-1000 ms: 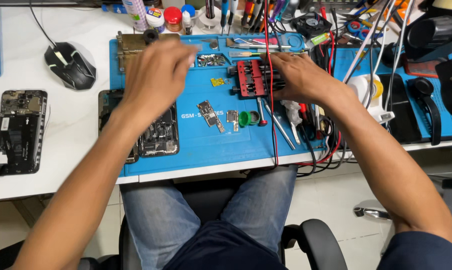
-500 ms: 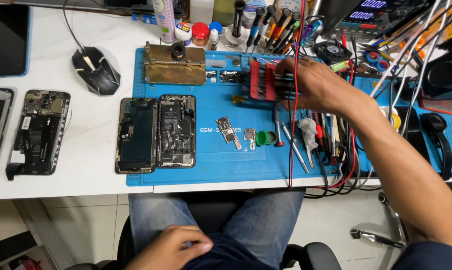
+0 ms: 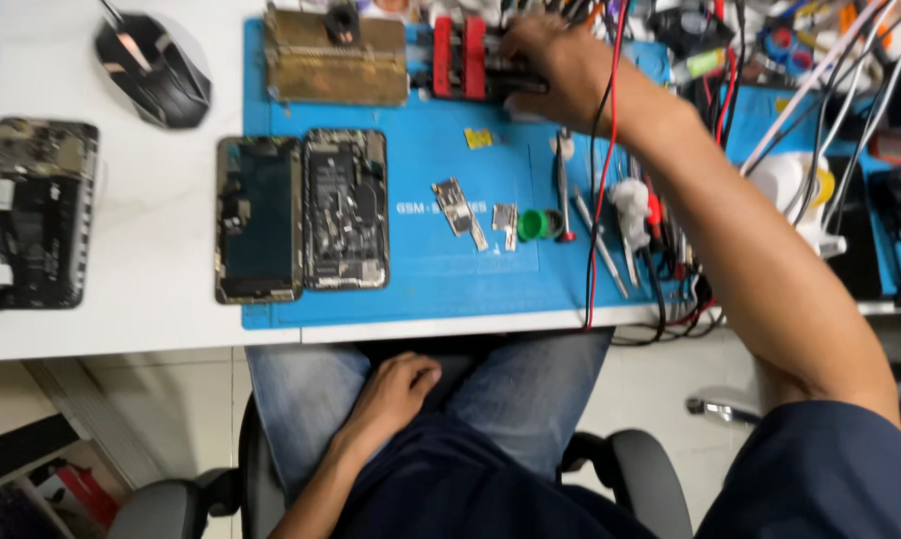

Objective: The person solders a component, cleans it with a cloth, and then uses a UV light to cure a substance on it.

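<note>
My right hand (image 3: 560,65) reaches to the red clamp (image 3: 458,57) at the back of the blue mat (image 3: 421,279); I cannot tell if its fingers grip anything. My left hand (image 3: 396,391) rests loosely curled on my lap, holding nothing. The red wire (image 3: 602,200) crosses my arm, so a quick pull could drag small parts off the worktop. Half a second ago, my left hand sat lower.

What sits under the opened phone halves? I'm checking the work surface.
The opened phone halves lie flat on the blue mat, which rests on the white table. The mat beneath them is hidden.
</note>
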